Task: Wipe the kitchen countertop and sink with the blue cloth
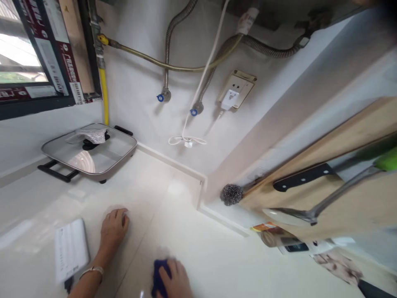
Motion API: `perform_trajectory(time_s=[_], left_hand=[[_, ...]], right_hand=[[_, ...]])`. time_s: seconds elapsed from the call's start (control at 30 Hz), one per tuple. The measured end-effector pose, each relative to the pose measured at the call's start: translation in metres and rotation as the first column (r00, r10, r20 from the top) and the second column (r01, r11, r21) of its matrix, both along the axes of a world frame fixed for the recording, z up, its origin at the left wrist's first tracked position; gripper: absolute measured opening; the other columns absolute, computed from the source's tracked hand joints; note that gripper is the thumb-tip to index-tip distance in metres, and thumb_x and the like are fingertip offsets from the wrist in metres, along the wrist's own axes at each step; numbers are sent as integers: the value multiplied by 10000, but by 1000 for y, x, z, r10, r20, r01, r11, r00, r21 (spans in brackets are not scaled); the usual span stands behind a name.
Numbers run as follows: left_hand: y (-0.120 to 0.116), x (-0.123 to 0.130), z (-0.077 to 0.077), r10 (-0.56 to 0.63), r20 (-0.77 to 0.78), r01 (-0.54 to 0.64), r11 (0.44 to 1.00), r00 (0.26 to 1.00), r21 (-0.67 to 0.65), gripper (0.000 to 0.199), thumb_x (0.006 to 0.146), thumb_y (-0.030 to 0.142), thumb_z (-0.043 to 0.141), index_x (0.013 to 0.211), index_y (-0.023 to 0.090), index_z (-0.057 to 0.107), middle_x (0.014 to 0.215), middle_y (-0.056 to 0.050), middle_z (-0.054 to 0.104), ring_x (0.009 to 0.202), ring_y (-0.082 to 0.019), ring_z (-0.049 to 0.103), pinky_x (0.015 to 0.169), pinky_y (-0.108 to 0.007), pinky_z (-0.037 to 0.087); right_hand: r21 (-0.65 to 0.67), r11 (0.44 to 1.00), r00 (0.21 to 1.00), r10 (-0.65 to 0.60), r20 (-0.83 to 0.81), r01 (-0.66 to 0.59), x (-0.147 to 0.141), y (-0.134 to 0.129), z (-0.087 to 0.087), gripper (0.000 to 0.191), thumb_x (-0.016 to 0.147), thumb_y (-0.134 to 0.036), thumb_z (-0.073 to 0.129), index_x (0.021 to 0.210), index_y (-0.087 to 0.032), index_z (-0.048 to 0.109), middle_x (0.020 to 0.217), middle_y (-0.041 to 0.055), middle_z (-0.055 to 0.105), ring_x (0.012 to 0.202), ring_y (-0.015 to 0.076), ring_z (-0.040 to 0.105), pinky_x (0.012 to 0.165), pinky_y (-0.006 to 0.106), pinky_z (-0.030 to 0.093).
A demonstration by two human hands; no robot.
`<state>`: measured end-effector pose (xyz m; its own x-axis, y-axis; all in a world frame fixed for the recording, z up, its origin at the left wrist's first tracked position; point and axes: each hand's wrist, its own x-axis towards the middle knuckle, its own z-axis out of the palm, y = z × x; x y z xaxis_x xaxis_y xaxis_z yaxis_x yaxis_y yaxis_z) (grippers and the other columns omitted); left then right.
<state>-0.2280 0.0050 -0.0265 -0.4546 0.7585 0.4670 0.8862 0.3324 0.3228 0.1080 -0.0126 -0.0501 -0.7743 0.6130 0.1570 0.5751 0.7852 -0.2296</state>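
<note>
bunched blue cloth [156, 278] fills the right hand [179, 281] over glossy white countertop [214, 260].

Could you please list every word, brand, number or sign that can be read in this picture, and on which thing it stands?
No text is clear enough to quote.
Window frame tape: white Chinese-looking characters and round signs on dark red, too blurred.
White flat device: rows of print and a barcode-like patch, too small.
White label by the upper hoses: reddish print, blurred.
Orange packet: any print is too blurred.
</note>
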Motion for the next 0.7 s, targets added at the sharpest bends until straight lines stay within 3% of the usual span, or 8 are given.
perform_trajectory(time_s=[0.17,0.3,0.43,0.57,0.7], left_hand=[[-2,0,-1,0,17,0,1000,1000,4,281,908,273,416,1044,149,629,991,-114,648,896,-262,576,803,-393,472],[-2,-4,-6,-12,65,12,1000,998,0,284,924,295,403,1042,164,626,999,-106,662,904,-259,588,809,-395,483],[-3,-8,-13,-26,127,29,999,992,-23,270,922,300,408,1030,194,631,989,-92,670,896,-242,597,821,-383,486],[-5,-9,-14,-15,149,18,1000,989,-19,271,927,299,405,1047,196,624,993,-95,666,911,-239,599,831,-382,485],[-6,-9,-12,-33,157,37,999,987,-23,262,934,310,411,1052,195,615,997,-95,665,925,-237,602,851,-383,489]], right_hand=[[-37,999,999,26,-43,-28,-89,23,20,526,763,-471,688,1234,-275,561,1260,116,584,1082,336,543,888,495,523],[-37,999,999,24,-37,-25,-157,68,43,415,810,-419,653,1183,-260,565,1180,110,580,996,300,534,818,452,513],[-12,1000,999,-28,-28,28,-212,124,57,332,870,-404,592,1163,-248,568,1185,120,561,1014,289,511,842,444,471],[6,995,994,-98,57,98,-243,188,67,308,888,-428,574,1108,-214,596,1119,116,582,1003,275,508,872,439,437],[21,966,961,-260,97,260,-230,256,71,315,934,-423,521,1128,-184,586,1128,124,579,1016,265,509,854,397,445]])
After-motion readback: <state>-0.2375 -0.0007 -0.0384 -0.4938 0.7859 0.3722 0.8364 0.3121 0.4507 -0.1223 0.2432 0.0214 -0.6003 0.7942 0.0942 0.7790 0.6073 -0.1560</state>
